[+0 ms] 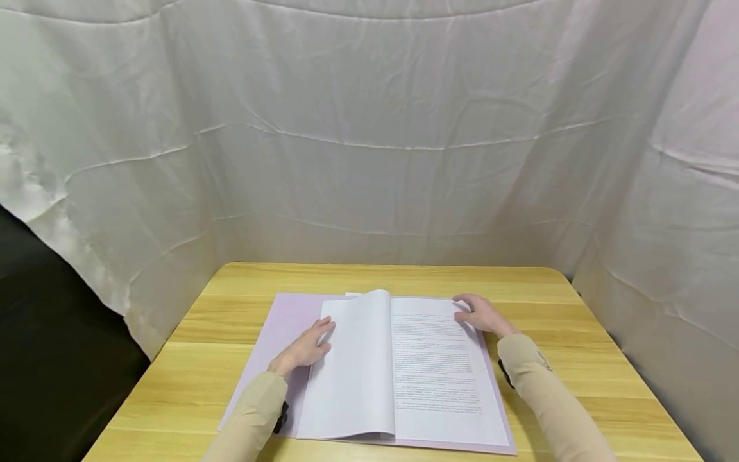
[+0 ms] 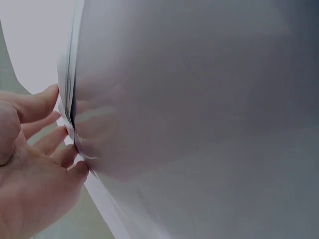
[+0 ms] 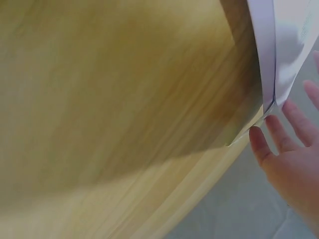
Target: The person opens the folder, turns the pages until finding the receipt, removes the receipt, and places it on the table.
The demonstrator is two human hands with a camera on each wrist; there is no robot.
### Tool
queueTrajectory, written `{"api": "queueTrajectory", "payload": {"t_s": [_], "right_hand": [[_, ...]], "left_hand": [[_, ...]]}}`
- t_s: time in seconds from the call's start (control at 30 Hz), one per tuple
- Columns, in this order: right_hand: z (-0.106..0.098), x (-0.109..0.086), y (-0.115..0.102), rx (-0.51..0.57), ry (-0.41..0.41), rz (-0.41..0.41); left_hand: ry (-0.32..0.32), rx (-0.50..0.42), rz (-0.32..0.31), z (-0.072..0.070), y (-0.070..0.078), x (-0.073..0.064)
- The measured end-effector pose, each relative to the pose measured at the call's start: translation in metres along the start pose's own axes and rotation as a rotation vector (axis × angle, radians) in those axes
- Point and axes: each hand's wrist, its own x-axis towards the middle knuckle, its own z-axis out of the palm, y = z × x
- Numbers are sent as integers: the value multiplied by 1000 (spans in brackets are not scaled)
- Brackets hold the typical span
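Observation:
A lilac folder (image 1: 254,385) lies spread open on the table with white paper sheets inside. The left-hand sheets (image 1: 346,385) are blank on top and bulge near the fold. On the right lies a page of printed text (image 1: 435,366). My left hand (image 1: 306,350) is at the outer edge of the blank sheets, fingers spread; in the left wrist view its fingertips (image 2: 79,169) meet the paper edges. At the upper right corner of the printed page, my right hand (image 1: 482,316) has thumb and fingers apart; its fingertips (image 3: 255,133) show beside that corner in the right wrist view.
The wooden table (image 1: 190,372) has rounded far corners. White cloth (image 1: 404,160) hangs behind it and along both sides. A black area (image 1: 52,346) shows at the lower left. A small white piece (image 1: 353,294) sticks out past the folder's top edge.

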Motion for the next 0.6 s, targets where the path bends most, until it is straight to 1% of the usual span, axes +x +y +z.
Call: {"api": "queueTrajectory", "payload": {"t_s": [0.13,0.27,0.43,0.6], "right_hand": [[0,2,1,-13,8,13],[0,4,2,-7,29,30],[1,7,4,9,75,39],[1,9,4,19,119,46]], "left_hand": [[-60,-1,16,-4,-2,-1],[-105,32,14,-6,-2,-1],[-135,90,14,-5,0,0],[-142,125,13,-5,2,-2]]}}
